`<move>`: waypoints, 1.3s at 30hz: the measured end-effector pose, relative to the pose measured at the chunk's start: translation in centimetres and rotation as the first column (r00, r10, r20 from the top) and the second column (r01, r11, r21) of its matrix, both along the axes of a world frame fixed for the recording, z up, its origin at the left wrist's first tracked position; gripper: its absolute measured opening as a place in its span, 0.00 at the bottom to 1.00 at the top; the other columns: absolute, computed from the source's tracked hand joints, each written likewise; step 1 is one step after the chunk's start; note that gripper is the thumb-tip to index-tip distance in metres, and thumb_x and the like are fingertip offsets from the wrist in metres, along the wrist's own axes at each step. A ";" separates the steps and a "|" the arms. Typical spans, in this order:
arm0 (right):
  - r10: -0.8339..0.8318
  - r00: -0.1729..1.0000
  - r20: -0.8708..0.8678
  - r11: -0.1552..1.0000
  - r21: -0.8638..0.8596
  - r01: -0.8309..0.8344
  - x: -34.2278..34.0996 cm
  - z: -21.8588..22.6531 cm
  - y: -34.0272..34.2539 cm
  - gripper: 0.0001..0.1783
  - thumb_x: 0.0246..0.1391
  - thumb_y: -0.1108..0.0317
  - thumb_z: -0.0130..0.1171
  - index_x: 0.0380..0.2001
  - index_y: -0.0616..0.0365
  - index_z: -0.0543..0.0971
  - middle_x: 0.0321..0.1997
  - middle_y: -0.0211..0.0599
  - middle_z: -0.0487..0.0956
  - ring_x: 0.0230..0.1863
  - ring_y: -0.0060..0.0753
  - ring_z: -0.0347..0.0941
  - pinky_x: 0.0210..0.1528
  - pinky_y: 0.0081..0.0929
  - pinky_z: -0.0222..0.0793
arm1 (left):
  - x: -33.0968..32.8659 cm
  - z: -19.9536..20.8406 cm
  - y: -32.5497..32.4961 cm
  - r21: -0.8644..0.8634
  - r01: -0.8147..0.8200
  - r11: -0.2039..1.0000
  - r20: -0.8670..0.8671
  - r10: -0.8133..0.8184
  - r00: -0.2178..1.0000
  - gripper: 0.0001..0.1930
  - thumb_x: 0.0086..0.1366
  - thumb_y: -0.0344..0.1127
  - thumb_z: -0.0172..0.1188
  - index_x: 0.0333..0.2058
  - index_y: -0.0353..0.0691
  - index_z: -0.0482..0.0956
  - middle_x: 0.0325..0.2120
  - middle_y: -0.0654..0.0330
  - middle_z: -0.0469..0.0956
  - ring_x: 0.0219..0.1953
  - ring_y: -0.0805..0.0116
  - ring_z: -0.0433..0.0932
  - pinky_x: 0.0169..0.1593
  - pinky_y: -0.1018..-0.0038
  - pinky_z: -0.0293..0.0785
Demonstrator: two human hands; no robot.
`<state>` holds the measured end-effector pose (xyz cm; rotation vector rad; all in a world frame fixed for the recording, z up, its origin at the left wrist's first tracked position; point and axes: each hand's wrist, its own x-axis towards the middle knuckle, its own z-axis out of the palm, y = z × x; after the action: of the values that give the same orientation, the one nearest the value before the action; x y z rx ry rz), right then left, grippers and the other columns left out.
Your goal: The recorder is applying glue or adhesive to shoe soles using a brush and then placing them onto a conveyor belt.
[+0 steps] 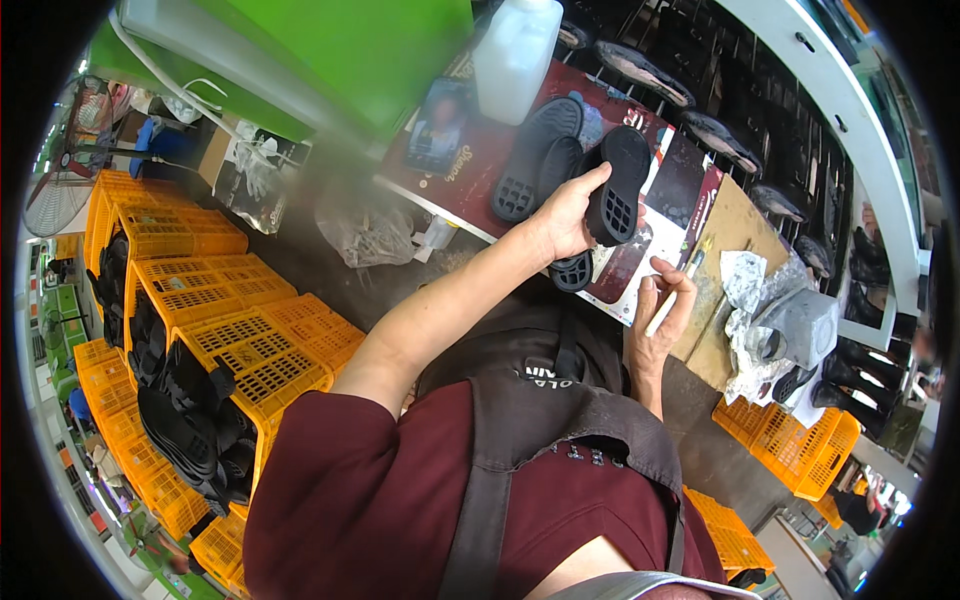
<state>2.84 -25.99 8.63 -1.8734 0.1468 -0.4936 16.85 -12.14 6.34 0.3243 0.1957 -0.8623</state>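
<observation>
My left hand [570, 212] grips a black shoe sole [624, 165], its heel end toward me and a square-grid pattern showing at that end. A slim brush with a pale handle [659, 316] is pinched in the fingers of my right hand [657, 335]. The brush's bristle end [704, 247] points up and away, to the right of the sole and apart from it. More black soles lie by my left hand: a ridged sole [515, 190] on the dark red table [455, 190], another beside it, and a sole heel [572, 272] below my wrist.
A white plastic jug [515, 65] and a phone [438, 125] are on the table's far side. Cardboard [745, 225] and a grey container in crumpled plastic [803, 325] lie right. Soles line the rack [725, 142] beyond. Stacked orange crates [240, 340] stand left.
</observation>
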 end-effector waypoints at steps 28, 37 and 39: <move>0.008 1.000 0.025 0.999 -0.046 -0.007 -0.6 2.0 0.6 0.10 0.52 0.81 0.55 0.38 0.61 0.69 0.39 0.41 0.76 0.34 0.25 0.70 0.37 0.23 0.69 | -0.7 1.6 0.7 0.105 -0.011 0.994 -0.020 0.013 1.000 0.28 0.70 0.53 0.43 0.52 0.30 0.69 0.42 0.42 0.76 0.46 0.47 0.77 0.51 0.57 0.74; -0.031 0.998 0.058 0.999 -0.009 0.032 -2.6 1.5 -0.6 0.13 0.52 0.77 0.59 0.41 0.61 0.72 0.35 0.40 0.75 0.36 0.33 0.74 0.39 0.27 0.70 | 0.2 0.4 0.9 0.073 0.093 0.993 -0.002 -0.094 0.996 0.33 0.68 0.57 0.42 0.53 0.28 0.67 0.48 0.43 0.74 0.49 0.46 0.75 0.45 0.54 0.77; -0.013 0.996 0.094 1.000 -0.015 0.015 -2.7 1.6 -0.6 0.13 0.51 0.77 0.60 0.41 0.61 0.72 0.34 0.40 0.74 0.36 0.34 0.74 0.38 0.28 0.71 | 0.1 0.8 1.6 0.059 0.094 0.994 -0.012 -0.094 0.996 0.32 0.68 0.56 0.42 0.53 0.29 0.67 0.49 0.43 0.74 0.50 0.46 0.75 0.46 0.53 0.77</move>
<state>0.09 -26.62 10.22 -1.8613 0.0939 -0.5923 16.93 -10.58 7.13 0.3874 0.2166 -0.9523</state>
